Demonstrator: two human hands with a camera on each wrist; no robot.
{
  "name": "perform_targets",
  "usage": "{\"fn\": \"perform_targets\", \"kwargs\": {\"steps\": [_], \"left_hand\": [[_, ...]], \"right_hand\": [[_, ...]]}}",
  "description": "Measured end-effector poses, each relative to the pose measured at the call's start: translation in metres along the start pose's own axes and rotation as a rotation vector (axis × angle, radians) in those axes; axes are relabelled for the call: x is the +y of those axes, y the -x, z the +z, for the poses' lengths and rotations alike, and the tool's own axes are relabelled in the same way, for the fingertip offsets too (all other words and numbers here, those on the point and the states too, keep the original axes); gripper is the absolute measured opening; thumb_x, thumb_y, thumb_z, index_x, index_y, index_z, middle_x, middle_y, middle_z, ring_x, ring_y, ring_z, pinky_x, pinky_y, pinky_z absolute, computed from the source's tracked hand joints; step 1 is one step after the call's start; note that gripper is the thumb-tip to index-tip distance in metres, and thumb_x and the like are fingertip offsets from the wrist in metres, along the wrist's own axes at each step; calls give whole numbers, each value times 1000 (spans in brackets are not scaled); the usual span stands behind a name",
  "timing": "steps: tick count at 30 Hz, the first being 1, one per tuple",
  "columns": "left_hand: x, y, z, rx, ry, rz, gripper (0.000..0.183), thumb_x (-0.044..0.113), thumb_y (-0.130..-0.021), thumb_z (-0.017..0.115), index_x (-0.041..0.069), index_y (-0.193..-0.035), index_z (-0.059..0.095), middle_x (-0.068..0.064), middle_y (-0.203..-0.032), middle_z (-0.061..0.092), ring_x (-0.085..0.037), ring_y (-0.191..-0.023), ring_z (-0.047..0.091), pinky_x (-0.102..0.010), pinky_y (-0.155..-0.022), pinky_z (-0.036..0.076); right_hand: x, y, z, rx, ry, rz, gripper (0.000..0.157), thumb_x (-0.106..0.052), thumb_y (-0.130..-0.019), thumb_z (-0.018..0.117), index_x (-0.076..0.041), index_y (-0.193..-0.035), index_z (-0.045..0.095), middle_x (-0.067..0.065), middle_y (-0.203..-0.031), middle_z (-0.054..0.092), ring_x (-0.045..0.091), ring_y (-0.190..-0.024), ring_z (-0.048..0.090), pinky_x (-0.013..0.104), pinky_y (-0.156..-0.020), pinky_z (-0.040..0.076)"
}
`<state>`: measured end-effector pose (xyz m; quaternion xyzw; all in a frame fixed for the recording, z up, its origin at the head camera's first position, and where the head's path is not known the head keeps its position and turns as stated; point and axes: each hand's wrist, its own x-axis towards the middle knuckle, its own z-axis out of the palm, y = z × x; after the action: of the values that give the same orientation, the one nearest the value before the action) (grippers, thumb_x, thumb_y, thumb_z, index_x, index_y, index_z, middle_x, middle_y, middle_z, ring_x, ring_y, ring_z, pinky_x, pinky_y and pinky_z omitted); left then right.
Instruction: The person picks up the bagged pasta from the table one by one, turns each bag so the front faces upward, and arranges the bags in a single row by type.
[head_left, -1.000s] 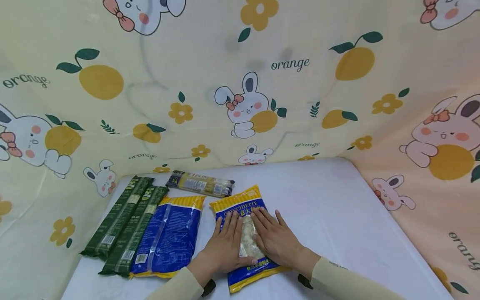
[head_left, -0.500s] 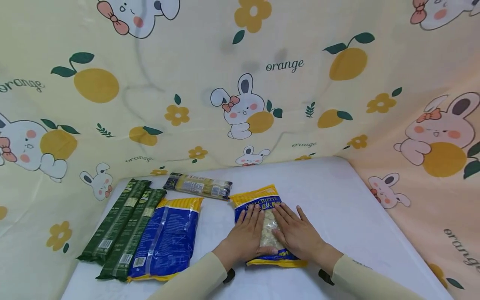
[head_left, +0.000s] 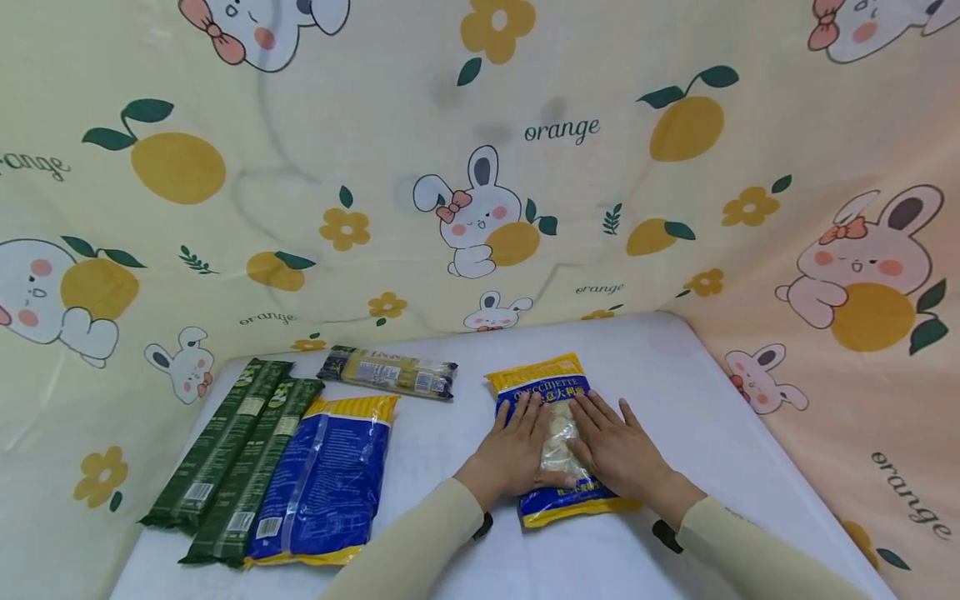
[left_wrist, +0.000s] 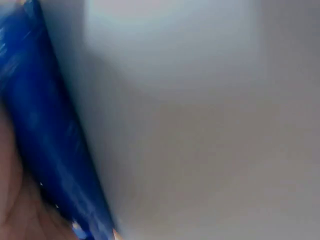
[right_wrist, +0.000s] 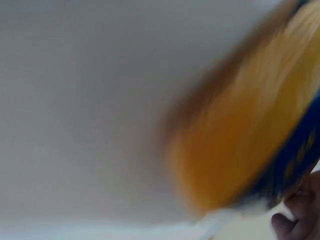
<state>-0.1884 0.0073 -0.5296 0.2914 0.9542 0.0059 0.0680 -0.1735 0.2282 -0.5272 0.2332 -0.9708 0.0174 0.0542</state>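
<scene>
A blue and yellow bag of orecchiette pasta lies on the white table with its clear window facing up. My left hand rests flat on the bag's left part, fingers straight. On its right part lies my right hand, its fingers also extended. In the left wrist view the bag's blue side runs beside part of the hand. The right wrist view is blurred; it catches the bag's yellow end and some fingers at the lower right.
Left on the table lie a second blue and yellow bag and two long green packages. Behind them is a slim clear-and-dark pasta pack. A rabbit-and-orange patterned cloth hangs behind the table.
Both hands and the pasta bag beneath them have moved right, away from the other packages. The bag has turned slightly. The head view has shifted a little.
</scene>
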Motion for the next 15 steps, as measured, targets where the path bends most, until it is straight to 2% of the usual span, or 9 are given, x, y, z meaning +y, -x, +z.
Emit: {"fn": "perform_targets", "kwargs": {"steps": [4, 9, 15], "left_hand": [[-14, 14, 2, -33, -14, -4, 124, 98, -85, 30, 13, -171, 3, -9, -179, 1, -26, -165, -2, -54, -133, 7], [-19, 25, 6, -67, 35, -29, 126, 98, -84, 31, 13, -171, 3, -10, -178, 0, -27, -165, -2, -55, -132, 4], [-17, 36, 4, -52, 59, -69, 122, 96, -86, 31, 11, -171, 9, -12, -178, 6, -30, -165, 2, -61, -131, 6]], "right_hand": [[-15, -1, -3, 22, -7, 32, 65, -41, -112, 48, 1, -160, 40, 21, -167, 39, 41, -156, 34, 73, -121, 24], [-33, -3, -3, 40, -19, 32, 66, -42, -111, 51, 1, -160, 41, 22, -167, 38, 43, -157, 32, 75, -121, 22], [-54, -12, 6, -31, -40, -26, 70, -54, -111, 43, -8, -164, 37, 19, -172, 29, 44, -161, 20, 78, -121, 15]]}}
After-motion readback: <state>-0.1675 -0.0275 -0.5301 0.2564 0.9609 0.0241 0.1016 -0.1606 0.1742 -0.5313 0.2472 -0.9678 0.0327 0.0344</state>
